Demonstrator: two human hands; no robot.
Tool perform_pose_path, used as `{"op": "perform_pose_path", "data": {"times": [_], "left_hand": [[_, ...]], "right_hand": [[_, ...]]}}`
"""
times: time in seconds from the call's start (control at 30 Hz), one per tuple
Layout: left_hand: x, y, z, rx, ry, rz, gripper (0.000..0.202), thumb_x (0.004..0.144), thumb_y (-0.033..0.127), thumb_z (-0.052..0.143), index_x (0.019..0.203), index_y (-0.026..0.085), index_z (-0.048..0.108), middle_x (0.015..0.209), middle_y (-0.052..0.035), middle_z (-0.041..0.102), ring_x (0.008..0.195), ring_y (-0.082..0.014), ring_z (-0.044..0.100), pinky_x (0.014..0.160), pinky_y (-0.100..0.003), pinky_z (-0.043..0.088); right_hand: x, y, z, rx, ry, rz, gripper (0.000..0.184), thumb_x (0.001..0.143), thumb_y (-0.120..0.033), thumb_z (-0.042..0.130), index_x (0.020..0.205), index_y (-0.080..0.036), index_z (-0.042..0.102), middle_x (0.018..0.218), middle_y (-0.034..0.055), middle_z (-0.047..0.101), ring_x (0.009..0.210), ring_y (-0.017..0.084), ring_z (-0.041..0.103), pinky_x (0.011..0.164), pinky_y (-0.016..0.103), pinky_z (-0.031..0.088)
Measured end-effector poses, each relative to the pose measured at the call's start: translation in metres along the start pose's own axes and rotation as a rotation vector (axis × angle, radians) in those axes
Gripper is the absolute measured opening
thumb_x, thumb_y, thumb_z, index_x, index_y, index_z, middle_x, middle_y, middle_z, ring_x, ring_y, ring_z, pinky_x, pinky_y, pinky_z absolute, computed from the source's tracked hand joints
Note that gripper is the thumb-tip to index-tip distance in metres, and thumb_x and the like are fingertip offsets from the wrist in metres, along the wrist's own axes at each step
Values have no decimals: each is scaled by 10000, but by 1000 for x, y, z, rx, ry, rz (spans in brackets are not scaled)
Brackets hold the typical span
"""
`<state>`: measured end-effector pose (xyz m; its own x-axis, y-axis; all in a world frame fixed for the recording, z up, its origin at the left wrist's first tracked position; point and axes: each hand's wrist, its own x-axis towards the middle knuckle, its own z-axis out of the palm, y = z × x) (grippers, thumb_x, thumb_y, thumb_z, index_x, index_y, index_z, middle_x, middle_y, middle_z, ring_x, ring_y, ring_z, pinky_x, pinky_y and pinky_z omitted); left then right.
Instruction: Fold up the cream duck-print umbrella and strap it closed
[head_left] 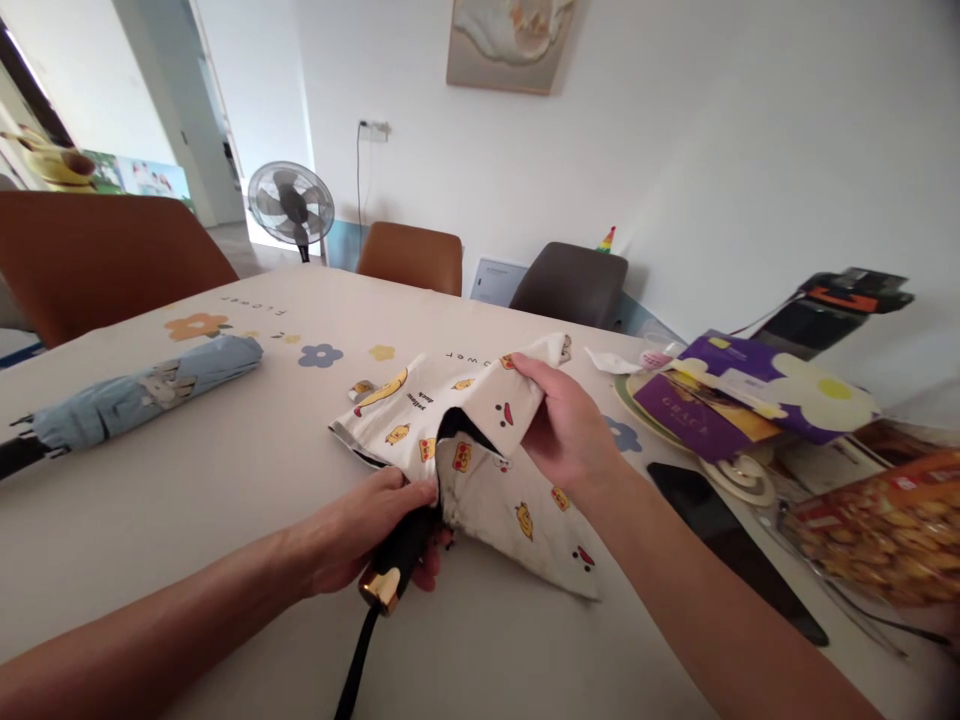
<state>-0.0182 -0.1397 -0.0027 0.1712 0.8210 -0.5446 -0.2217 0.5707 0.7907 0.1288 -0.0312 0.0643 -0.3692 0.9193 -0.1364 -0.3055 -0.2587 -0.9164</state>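
Observation:
A white folding umbrella (525,515) printed with yellow ducks lies partly loose over the table in front of me, its canopy panels spread and showing a dark lining. My left hand (375,525) is closed round it where the cloth meets the black handle, which has a gold end cap and a black strap hanging towards me. With thumb and fingers my right hand (566,420) pinches a raised canopy panel. To the left rests a second folding umbrella (157,395), light blue and rolled up, its dark handle running off the left edge.
On the right are a black tablet (735,550), purple boxes (697,410) on a plate, a snack bag (885,530) and cables. Chairs (411,258) stand along the far side of the flower-printed table (315,300). A fan (291,205) is behind it.

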Motion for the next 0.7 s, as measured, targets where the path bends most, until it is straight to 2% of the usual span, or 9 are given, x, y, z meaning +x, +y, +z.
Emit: {"op": "perform_pose_path", "data": {"times": [0.13, 0.23, 0.37, 0.47, 0.6, 0.7], "left_hand": [[-3, 3, -2, 44, -31, 10, 241, 709, 356, 553, 772, 124, 552, 736, -85, 630, 595, -183, 600, 565, -367, 531], [-5, 7, -1, 139, -19, 34, 270, 650, 373, 634, 757, 138, 555, 699, -45, 609, 560, -156, 569, 507, -316, 518], [-4, 8, 5, 412, 82, 31, 302, 643, 426, 646, 643, 143, 540, 504, -18, 548, 394, -120, 490, 358, -222, 395], [0, 4, 6, 529, 154, 36, 290, 697, 429, 577, 614, 158, 518, 455, -14, 537, 343, -124, 482, 313, -208, 345], [1, -2, 2, 457, 141, -23, 335, 734, 482, 530, 635, 165, 490, 519, -19, 564, 398, -162, 567, 309, -205, 344], [0, -2, 0, 337, 120, -51, 350, 732, 513, 541, 696, 170, 483, 551, -8, 568, 406, -156, 569, 279, -181, 277]], "right_hand": [[3, 5, 2, -3, 5, -5, 195, 732, -283, 629, 892, -181, 585, 898, 48, 648, 821, 203, 609, 695, 322, 502], [7, 9, 7, 11, 25, 6, 187, 717, -261, 646, 872, -172, 592, 864, 50, 644, 766, 189, 597, 649, 307, 500], [9, 12, 16, 20, 18, 11, 149, 728, -244, 638, 850, -166, 603, 861, 56, 644, 763, 180, 588, 650, 297, 510], [10, 15, 22, 12, -12, 28, 121, 733, -230, 629, 834, -169, 606, 859, 54, 646, 766, 181, 594, 653, 306, 523], [14, 18, 27, 2, -54, 18, 97, 734, -232, 628, 807, -170, 614, 837, 64, 651, 796, 201, 603, 663, 324, 538], [15, 19, 29, 1, -141, 2, 86, 753, -219, 601, 814, -161, 622, 870, 77, 656, 844, 216, 606, 711, 361, 543]]}}
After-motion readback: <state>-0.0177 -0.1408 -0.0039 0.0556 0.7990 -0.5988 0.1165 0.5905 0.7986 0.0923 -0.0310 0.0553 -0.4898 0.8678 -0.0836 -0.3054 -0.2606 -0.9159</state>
